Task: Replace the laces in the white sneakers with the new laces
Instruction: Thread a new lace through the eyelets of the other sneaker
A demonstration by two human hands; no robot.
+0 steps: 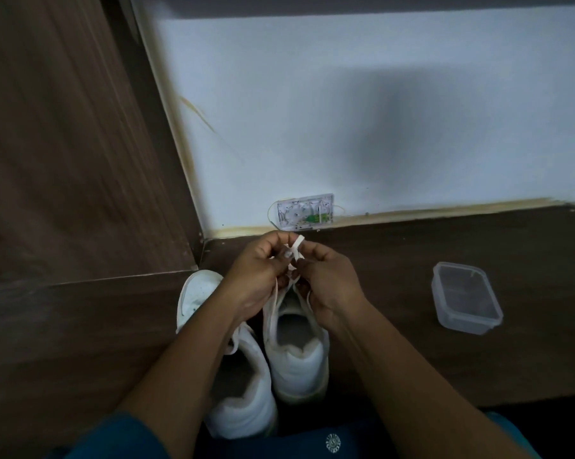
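Observation:
Two white sneakers stand side by side on the dark wooden surface, toes pointing away from me. The left sneaker (243, 385) is partly covered by my left forearm. Above the front of the right sneaker (297, 359) both my hands meet. My left hand (258, 273) and my right hand (329, 279) pinch a white lace (297, 246) between their fingertips, its flat end sticking up. Strands of the lace run down from my fingers to the right sneaker's eyelets, which my hands hide.
A clear plastic container (465, 297) sits on the wood to the right of the shoes. A small white wall box (305, 212) with wires is fixed low on the white wall behind. A brown wooden panel (67, 144) rises at the left.

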